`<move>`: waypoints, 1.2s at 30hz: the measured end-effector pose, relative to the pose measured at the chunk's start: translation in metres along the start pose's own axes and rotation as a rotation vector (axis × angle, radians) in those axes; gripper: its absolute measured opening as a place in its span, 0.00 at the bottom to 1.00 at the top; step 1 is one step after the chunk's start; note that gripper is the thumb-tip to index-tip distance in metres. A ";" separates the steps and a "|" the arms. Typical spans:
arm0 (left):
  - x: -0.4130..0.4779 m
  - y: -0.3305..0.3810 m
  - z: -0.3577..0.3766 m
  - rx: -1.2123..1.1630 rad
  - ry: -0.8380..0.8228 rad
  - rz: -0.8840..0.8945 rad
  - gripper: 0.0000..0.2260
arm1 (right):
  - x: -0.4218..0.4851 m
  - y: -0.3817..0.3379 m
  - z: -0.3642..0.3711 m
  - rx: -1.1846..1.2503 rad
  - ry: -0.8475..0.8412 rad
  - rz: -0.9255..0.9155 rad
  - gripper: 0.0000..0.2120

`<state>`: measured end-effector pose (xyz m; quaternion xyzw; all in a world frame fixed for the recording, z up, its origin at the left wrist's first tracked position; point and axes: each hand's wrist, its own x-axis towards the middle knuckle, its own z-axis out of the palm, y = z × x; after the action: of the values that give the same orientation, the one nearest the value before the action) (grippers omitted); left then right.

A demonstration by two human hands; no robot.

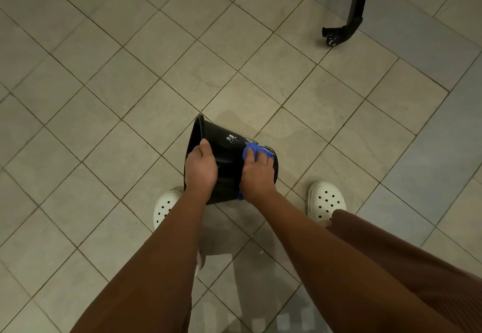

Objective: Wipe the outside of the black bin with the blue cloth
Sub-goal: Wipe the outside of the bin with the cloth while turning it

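Black leg (350, 19) at one o'clock; my left hand (200, 168) grips the tipped black bin (227, 155) by its rim — right hand (257, 176) clutches blue cloth (254, 148) against it.

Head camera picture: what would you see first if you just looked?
The tipped black bin in the middle stands out: the left hand grips its rim while the right hand presses a bright blue cloth against its side. Two white clogs stand on the tiled floor either side below it.

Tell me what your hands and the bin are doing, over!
Left hand grips rim of black bin, tipped sideways. Right hand holds blue cloth against its wall. White smears near cloth. Nothing blocking.
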<state>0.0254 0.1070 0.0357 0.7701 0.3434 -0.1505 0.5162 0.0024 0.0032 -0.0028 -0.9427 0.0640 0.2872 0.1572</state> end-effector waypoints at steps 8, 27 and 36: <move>0.002 -0.002 -0.004 -0.045 0.039 -0.046 0.16 | 0.001 0.007 0.001 0.055 0.028 -0.133 0.39; 0.011 -0.003 -0.006 -0.083 0.059 -0.111 0.20 | -0.016 0.008 0.028 0.104 0.061 -0.261 0.43; 0.013 -0.007 -0.008 -0.069 0.076 -0.133 0.19 | -0.013 0.046 0.028 0.076 0.068 -0.165 0.43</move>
<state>0.0289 0.1203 0.0265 0.7324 0.4180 -0.1431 0.5180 -0.0328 -0.0305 -0.0299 -0.9474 0.0021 0.2383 0.2138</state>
